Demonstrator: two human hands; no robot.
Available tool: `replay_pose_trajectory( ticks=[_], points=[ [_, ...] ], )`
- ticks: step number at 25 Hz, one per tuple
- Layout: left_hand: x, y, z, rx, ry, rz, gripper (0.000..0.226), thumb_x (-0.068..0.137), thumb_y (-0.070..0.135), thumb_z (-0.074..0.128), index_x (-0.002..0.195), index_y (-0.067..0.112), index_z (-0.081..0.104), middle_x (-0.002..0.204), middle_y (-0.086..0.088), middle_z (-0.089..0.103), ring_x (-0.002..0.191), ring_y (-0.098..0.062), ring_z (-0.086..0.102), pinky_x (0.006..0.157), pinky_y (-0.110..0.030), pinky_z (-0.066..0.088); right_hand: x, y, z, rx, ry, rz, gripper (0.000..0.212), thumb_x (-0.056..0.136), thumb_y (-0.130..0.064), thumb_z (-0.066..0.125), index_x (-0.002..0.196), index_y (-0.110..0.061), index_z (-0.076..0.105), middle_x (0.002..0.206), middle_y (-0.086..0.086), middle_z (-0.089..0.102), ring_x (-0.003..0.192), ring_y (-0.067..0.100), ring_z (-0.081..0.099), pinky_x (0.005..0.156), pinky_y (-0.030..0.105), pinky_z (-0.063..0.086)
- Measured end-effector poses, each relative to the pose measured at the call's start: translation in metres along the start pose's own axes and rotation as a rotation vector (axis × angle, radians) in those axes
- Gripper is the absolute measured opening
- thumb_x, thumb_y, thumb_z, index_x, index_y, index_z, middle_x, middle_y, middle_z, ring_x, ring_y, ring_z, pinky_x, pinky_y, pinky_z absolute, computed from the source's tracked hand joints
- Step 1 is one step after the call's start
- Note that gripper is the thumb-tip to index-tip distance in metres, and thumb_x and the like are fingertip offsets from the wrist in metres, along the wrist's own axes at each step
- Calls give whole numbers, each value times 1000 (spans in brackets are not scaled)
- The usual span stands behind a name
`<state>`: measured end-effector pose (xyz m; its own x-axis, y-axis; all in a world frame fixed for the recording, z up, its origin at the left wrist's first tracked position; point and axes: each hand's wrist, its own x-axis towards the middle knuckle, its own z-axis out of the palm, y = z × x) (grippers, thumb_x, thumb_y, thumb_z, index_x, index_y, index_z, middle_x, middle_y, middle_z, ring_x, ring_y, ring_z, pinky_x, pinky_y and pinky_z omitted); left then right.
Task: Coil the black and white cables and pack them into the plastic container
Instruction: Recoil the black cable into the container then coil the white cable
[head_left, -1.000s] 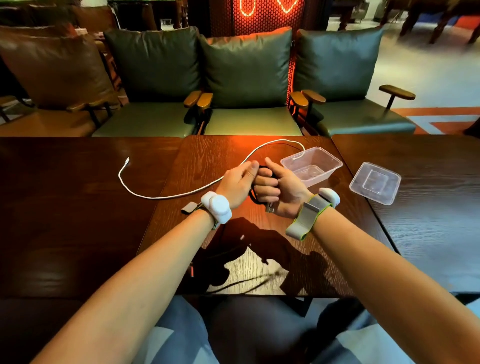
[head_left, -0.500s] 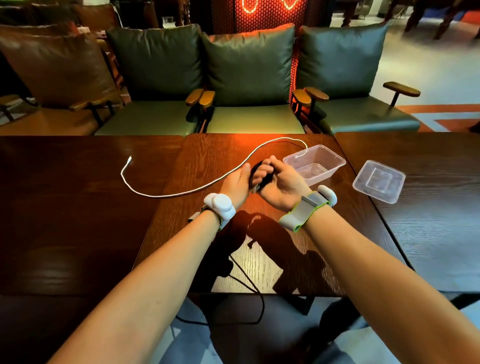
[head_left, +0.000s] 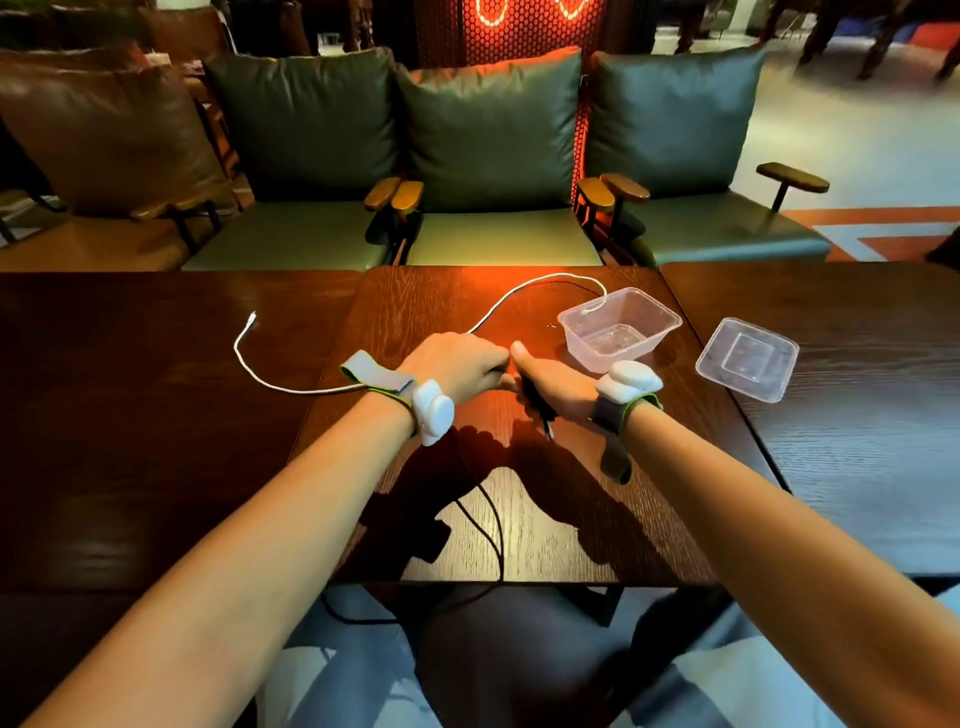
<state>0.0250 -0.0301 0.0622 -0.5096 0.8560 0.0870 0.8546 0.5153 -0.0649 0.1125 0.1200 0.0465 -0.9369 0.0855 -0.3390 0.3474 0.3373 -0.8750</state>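
Observation:
My right hand (head_left: 556, 382) grips a bunch of the black cable (head_left: 537, 410), whose plug end sticks out below the fist. My left hand (head_left: 457, 364) meets it thumb to thumb, fingers curled on the same cable. A loose length of the black cable (head_left: 493, 525) trails over the near table edge toward my lap. The white cable (head_left: 291, 385) lies uncoiled across the table, one end to the left, the other end hanging into the clear plastic container (head_left: 621, 327), which stands open just beyond my right hand.
The container's clear lid (head_left: 748, 358) lies on the neighbouring table to the right. Three dark wooden tables (head_left: 156, 415) stand side by side. Green and brown armchairs (head_left: 493, 156) line the far side. A dark object sits near the front edge under my left forearm.
Both hands turned palm down and dropped toward the table, still joined on the black cable. More loose black cable now lies over the near edge.

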Motion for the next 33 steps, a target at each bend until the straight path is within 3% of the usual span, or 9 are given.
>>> replay_pose_trajectory(
  ticks=[4, 6, 10, 16, 18, 21, 24, 28, 33],
  points=[
    [-16, -8, 0, -206, 328, 217, 53, 101, 46, 37, 89, 1, 62, 85, -15, 63, 75, -37, 63, 60, -45, 50, -11, -12, -9, 309, -346, 164, 63, 96, -68, 20, 61, -21, 40, 50, -7, 22, 40, 8, 13, 39, 20, 14],
    [-22, -2, 8, -438, 476, 153, 46, 105, 38, 37, 92, 2, 63, 82, -12, 64, 73, -35, 62, 62, -41, 49, -16, -19, -10, 567, -487, 142, 57, 99, -60, 23, 61, -22, 40, 52, -8, 16, 41, 7, 7, 37, 21, 9],
    [-15, 9, 19, -756, 453, -98, 22, 105, 18, 44, 100, 8, 64, 78, -4, 65, 69, -24, 58, 67, -38, 48, -26, -16, 5, 1192, -602, 49, 44, 104, -47, 27, 70, -20, 35, 58, -10, 17, 45, 4, 11, 42, 17, 13],
    [-12, 14, 24, -905, 245, -223, 18, 100, 4, 46, 101, -1, 63, 75, -11, 66, 56, -21, 59, 53, -27, 48, -16, -22, 18, 1772, -291, -136, 39, 105, -37, 37, 78, -11, 49, 66, -1, 57, 52, 10, 54, 54, 22, 49],
    [-15, 24, 24, -874, 117, -193, 20, 99, 2, 42, 88, 4, 59, 71, -8, 64, 53, -26, 61, 51, -27, 48, -6, -32, 20, 1813, -65, -224, 37, 106, -32, 34, 83, -8, 49, 98, 16, 72, 87, 22, 72, 76, 31, 59],
    [-8, 28, 18, -679, -13, -171, 27, 101, 11, 45, 75, 14, 49, 76, -15, 68, 67, -34, 67, 63, -39, 51, 11, -37, 24, 1432, 355, -289, 28, 108, -22, 29, 103, -4, 49, 140, 27, 50, 132, 36, 49, 106, 38, 42],
    [-3, 28, 6, -697, -112, -190, 32, 103, 20, 46, 71, 17, 50, 74, -15, 65, 64, -34, 64, 63, -34, 46, 16, -26, 31, 572, 686, -294, 31, 105, -18, 38, 128, -1, 51, 132, 24, 56, 119, 31, 55, 100, 34, 42],
    [2, 23, -2, -595, -195, -210, 28, 94, 14, 50, 67, 19, 47, 90, -25, 66, 89, -42, 63, 66, -34, 37, 10, -17, 27, -55, 566, -413, 30, 104, -19, 38, 130, -4, 45, 139, 13, 53, 125, 25, 51, 102, 31, 38],
    [-5, 7, -1, -607, -196, -124, 37, 91, 34, 65, 56, 33, 55, 61, 11, 57, 59, -8, 51, 54, -23, 37, 9, -12, 16, -346, 445, -331, 23, 104, -28, 39, 111, -7, 45, 113, 19, 64, 98, 36, 62, 84, 48, 50]
  ],
)
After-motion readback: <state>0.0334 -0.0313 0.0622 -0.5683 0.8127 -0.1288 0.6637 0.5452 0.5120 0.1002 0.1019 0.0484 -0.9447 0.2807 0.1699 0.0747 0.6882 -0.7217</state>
